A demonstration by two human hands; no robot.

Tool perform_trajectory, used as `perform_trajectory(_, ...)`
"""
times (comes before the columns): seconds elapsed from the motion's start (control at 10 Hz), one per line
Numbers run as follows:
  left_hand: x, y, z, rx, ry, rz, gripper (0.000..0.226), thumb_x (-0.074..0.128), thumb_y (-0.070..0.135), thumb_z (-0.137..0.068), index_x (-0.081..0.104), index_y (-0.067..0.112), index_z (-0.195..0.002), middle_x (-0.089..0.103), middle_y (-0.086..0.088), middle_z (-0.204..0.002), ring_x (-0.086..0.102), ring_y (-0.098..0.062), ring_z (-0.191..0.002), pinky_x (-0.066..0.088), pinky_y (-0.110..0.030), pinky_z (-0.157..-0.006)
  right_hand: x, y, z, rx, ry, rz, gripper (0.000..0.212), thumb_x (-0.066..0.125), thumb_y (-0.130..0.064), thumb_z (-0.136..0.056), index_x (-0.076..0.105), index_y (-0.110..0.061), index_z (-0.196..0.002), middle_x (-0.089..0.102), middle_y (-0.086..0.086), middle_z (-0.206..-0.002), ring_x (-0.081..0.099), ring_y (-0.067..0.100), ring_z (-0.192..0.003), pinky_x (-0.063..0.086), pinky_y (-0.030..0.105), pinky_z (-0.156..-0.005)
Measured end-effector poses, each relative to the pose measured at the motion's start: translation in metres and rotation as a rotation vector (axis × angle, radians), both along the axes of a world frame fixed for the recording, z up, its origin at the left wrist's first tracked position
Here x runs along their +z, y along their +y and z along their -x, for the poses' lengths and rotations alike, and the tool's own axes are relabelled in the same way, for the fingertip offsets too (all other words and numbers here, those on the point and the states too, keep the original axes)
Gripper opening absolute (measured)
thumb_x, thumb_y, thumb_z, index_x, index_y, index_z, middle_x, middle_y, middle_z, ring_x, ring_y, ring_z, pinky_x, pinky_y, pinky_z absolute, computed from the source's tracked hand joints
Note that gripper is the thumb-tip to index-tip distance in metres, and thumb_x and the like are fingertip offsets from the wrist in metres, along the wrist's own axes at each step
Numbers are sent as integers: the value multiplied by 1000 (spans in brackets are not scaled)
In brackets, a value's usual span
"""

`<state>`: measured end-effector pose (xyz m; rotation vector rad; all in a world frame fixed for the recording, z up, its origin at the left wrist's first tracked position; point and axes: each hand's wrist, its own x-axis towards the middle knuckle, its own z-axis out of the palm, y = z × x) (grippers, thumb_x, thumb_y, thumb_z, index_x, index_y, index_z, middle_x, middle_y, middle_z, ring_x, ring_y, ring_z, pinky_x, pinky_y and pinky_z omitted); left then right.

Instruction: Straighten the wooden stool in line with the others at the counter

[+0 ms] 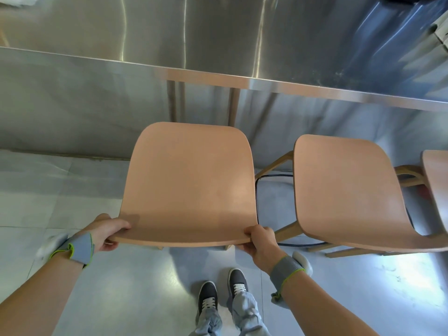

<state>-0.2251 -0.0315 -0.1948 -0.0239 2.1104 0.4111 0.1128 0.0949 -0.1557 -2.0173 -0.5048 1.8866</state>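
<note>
A steel counter [242,44] runs across a grey floor [121,287]. Three stools show. The stool [189,183] stands lengthwise toward the counter, its front edge nearest it. The left hand [106,232] and right hand [260,243] clamp its back corners, thumbs on top, fingers curled beneath. A second stool [349,190] stands just beyond the right fingers, and a third [436,185] at the frame's edge.
</note>
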Motion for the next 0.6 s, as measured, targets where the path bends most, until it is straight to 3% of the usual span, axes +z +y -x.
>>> perform_trajectory(0.1, -1, 4, 4, -187, 121, 96, 38, 69, 27, -79, 57, 4, -108, 64, -19, -108, 64, -35, -85, 55, -36, -64, 7, 1, -2, 90, -19, 38, 2, 44, 1, -91, 45, 0, -91, 61, 21, -86, 68, 33, -57, 58, 37, -43)
perform_trajectory(0.2, 12, 13, 7, -327, 264, 105, 57, 68, 40, -79, 57, 5, -122, 55, -21, -133, 56, -39, -116, 48, -39, -93, 12, 4, -6, 282, -69, 61, 15, 52, -21, -92, 49, -6, -94, 62, 20, -105, 72, 38, -73, 62, 46, -55)
perform_trajectory(0.3, 38, 27, -6, -360, 336, -3, 63, 57, 57, -66, 65, 6, -103, 65, -23, -115, 59, -41, -105, 48, -39, -86, 22, 8, -12, 445, -195, 60, 42, 53, -45, -91, 49, -8, -111, 61, 19, -112, 69, 39, -86, 62, 47, -61)
perform_trajectory(0.4, 60, 45, -28, -235, 297, -269, 64, 60, 54, -60, 67, 12, -107, 67, -16, -117, 60, -35, -112, 48, -40, -95, 32, 16, -17, 591, -417, -68, 59, 44, -56, -91, 51, -7, -122, 59, 17, -120, 62, 37, -100, 59, 46, -75)
perform_trajectory(0.5, 73, 62, -49, -272, 190, -395, 61, 64, 58, -66, 65, 21, -115, 64, -7, -124, 58, -26, -116, 43, -35, -102, 46, 22, -21, 665, -551, -254, 66, 41, -59, -90, 50, -8, -131, 58, 17, -129, 55, 37, -115, 45, 38, -87)
perform_trajectory(0.6, 88, 80, -71, -360, 166, -479, 60, 60, 62, -70, 64, 26, -117, 64, -2, -124, 58, -20, -115, 42, -30, -95, 63, 27, -23, 656, -499, -443, 70, 44, -58, -90, 44, -12, -142, 56, 14, -137, 51, 34, -125, 43, 42, -97)
